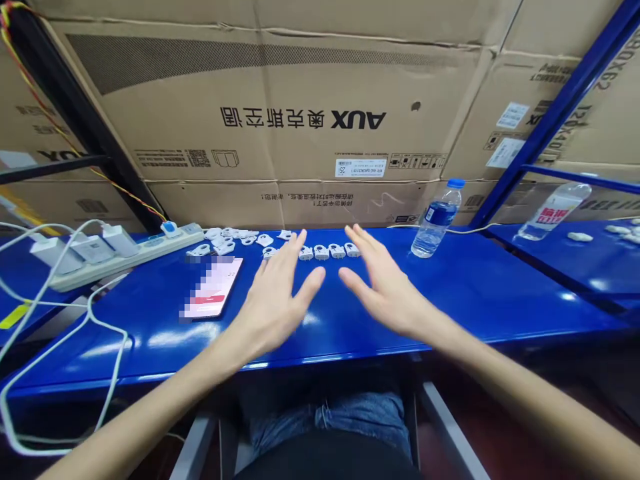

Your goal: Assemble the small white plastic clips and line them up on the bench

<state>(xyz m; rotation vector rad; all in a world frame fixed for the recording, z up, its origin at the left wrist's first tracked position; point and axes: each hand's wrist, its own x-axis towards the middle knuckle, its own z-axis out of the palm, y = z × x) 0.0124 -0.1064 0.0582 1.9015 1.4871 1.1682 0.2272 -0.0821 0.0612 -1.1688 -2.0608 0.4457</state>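
Nothing is gripped: both bare hands are spread, thumbs held away from straightened fingers, palms angled toward each other. From where I stand, the person's left hand (275, 293) and right hand (383, 283) slant inward over a glossy blue table (331, 323); whether either touches its surface, I cannot tell.

Nearest is a lap in blue denim (365, 413), below the table's front edge, which the forearms cross. White cables (120, 347) loop near the left forearm and could snag a wide elbow. Left of the left hand lies a flat rectangular phone with a pale pink screen (220, 293).

Between the two sets of fingertips stands a short row of small white plastic pieces with looped ends (321, 253), its left end partly hidden by fingers. More such pieces cluster loosely farther left. Handling them well calls, I judge, for a light thumb-and-finger pinch, one at a time, leaving neighbours undisturbed.

To the right, a clear plastic bottle with a blue cap (435, 223) stands upright; a swinging wrist might tip it. Phone and bottle mark the sideways moving room. Behind, brown cardboard cartons with upside-down black print (300, 150) limit any farther reach.
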